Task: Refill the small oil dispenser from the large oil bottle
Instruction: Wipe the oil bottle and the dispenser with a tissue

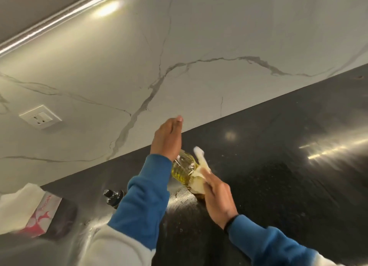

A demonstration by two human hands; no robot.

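Nearest you are your own blue sleeves [143, 198], both arms reaching forward over the dark countertop [278, 166]; your left hand [167, 140] is raised above the bottle with fingers straight and together, holding nothing that shows; your right hand [217, 194] lies flat against a white tissue [201, 166], fingers extended, pressing it to the side of the oil bottle [182, 169].

That bottle sits between your two hands near the back of the counter, just in front of the marble backsplash [199, 46]; yellow oil shows through its clear wall; whether it is the small dispenser or the large bottle I cannot tell, since its top and base are hidden by your hands and the tissue. A black pump cap [112, 196] lies on the counter just left of your left sleeve, apart from any bottle; a tissue pack [39, 210] lies at the far left.

As a judgement: you look to be wiping oil off the outside, which suggests pouring is over; what seems left is to finish the wipe and refit the pump cap.
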